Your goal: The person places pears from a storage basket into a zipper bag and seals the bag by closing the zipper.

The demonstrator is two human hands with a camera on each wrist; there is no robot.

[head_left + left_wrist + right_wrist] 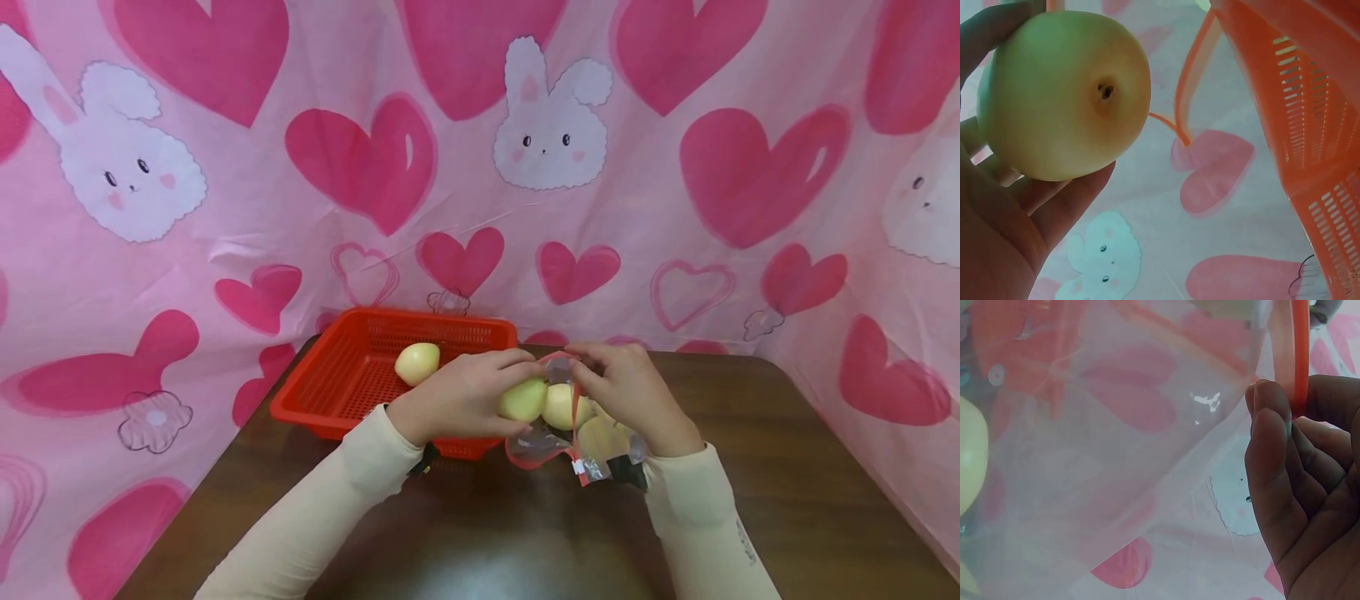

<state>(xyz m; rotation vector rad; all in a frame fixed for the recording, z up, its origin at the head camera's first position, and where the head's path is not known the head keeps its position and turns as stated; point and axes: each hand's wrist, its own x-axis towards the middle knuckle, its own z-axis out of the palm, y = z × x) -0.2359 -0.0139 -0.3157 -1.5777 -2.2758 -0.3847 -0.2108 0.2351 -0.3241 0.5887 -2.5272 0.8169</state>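
Note:
My left hand (465, 396) grips a yellow-green pear (523, 402) at the mouth of a clear plastic zip bag (528, 450) with a red edge. In the left wrist view, the pear (1066, 94) shows its dark blossom end, with fingers and thumb around its side. My right hand (637, 396) pinches the bag's red edge between thumb and fingers, and the right wrist view shows this red strip (1300, 356) up close. Inside the bag lie a pale yellow pear (561, 408) and another pear (602, 437) behind the film.
A red perforated plastic basket (300, 414) stands at the back left of the brown wooden table (757, 467). One pale pear (417, 363) lies in it. Behind the table hangs a pink cloth (465, 183) with hearts and rabbits.

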